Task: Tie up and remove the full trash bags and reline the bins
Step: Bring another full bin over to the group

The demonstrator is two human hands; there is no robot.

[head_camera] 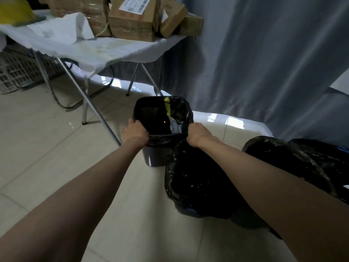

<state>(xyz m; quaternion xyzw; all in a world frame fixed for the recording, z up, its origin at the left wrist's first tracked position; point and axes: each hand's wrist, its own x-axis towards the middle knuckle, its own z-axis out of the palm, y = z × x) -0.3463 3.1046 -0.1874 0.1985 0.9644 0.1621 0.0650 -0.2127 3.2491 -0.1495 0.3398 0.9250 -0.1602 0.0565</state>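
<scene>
Hands: left hand and right hand grip crinkled glossy black liner — fingers curled over its rim.
Bin: smooth grey plastic, just below fingers.
Floor: shiny pale tiles — grey curtain beyond.

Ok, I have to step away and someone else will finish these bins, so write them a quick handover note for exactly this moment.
Left hand grips the black liner at the near left rim of the small grey bin. Right hand grips the same liner at the near right rim.
The bin stands on the tiled floor by the folding table. The liner is open, with some litter and a yellow strip inside.
Two more black-bagged bins stand to the right: a near one and a far one.
Done: nothing visibly tied.
Left: gather and tie this liner, lift it out, reline; check the other two.
</scene>
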